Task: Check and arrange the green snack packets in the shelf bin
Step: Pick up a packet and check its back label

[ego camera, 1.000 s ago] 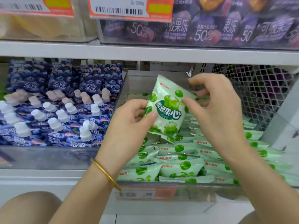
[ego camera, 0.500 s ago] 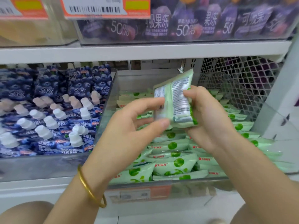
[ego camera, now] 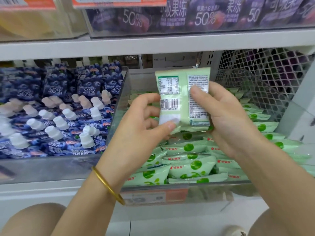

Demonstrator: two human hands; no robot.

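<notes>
Thumbs forward, left hand and right hand pinch one upright green packet above the bin.

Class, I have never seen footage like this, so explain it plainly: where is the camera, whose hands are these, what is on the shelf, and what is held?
There is no machine here: a person wears a wide-angle camera on the head, so the single picture looks forward and down at that person's own two hands. The left hand, with a gold bangle on its wrist, and the right hand together hold one green snack packet upright, its back with the barcode facing the camera. Below it, a clear shelf bin is filled with more green packets. The neighbouring bin holds blue spouted pouches with white caps; the shelf above holds purple pouches.
</notes>
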